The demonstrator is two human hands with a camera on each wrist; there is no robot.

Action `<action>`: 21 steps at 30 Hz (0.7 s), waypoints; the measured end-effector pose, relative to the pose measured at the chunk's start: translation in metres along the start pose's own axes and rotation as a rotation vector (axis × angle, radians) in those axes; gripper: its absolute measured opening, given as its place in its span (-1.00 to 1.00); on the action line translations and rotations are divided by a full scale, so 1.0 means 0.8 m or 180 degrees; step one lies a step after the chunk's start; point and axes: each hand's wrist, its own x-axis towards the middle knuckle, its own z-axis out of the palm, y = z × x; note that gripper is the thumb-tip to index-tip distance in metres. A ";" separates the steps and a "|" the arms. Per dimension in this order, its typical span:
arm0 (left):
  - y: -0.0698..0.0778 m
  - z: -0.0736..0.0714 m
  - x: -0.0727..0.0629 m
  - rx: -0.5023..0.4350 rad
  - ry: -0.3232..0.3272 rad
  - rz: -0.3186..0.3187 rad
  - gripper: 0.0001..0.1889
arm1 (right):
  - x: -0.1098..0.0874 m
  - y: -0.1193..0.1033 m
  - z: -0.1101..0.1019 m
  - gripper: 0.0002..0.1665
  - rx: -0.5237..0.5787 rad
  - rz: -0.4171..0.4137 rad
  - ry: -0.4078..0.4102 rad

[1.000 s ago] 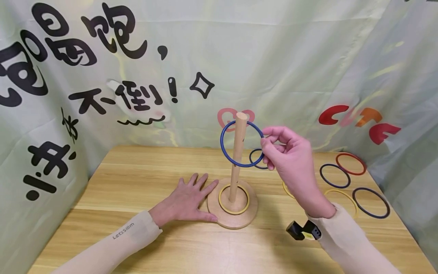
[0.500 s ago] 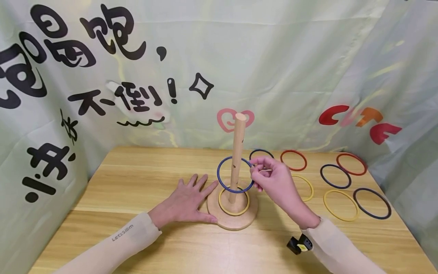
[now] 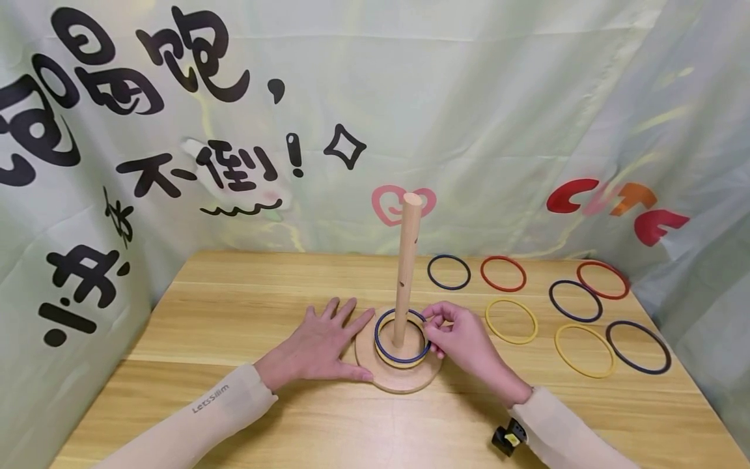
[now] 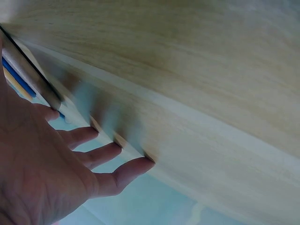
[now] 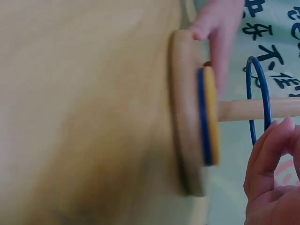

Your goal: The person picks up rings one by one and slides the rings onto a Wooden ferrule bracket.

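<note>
A round wooden base (image 3: pixel 404 383) carries an upright wooden post (image 3: pixel 409 254). My right hand (image 3: pixel 463 335) pinches the right side of a blue ring (image 3: pixel 404 361) that encircles the post. Low on the post, a yellow ring (image 5: pixel 212 117) lies over another blue ring (image 5: pixel 205 122), both stacked on the base. In the right wrist view a gap separates the held ring from this stack. My left hand (image 3: pixel 319 342) rests on the table left of the base, fingers spread and straight, with the thumb and index fingertips at the base's edge.
Several loose rings lie flat at the right of the wooden table (image 3: pixel 263 280): blue (image 3: pixel 448 288), red (image 3: pixel 482 270), yellow (image 3: pixel 536 326) and more near the right edge. A printed curtain (image 3: pixel 498 117) hangs behind the table and along its sides.
My right hand has brought the blue ring down along the post, from near its top to close over the stacked rings. The left hand has stayed in place.
</note>
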 end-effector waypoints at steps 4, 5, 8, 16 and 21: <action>0.000 0.001 0.001 0.0002 -0.0003 0.0005 0.29 | 0.000 0.013 0.004 -0.71 0.0033 0.0024 -0.0023; 0.000 0.001 0.001 0.0004 -0.0005 0.0001 0.29 | 0.001 0.014 0.005 -0.71 0.0034 0.0024 -0.0028; 0.000 0.001 0.001 -0.0022 0.0006 0.0001 0.29 | 0.001 0.017 0.007 -0.71 0.0036 0.0021 -0.0055; 0.000 0.001 0.001 -0.0034 0.0020 0.0012 0.28 | 0.003 0.022 0.007 -0.72 0.0007 0.0035 -0.0109; 0.000 0.001 0.000 -0.0023 0.0012 0.0007 0.29 | 0.004 0.025 0.005 -0.75 -0.0070 0.0052 -0.0119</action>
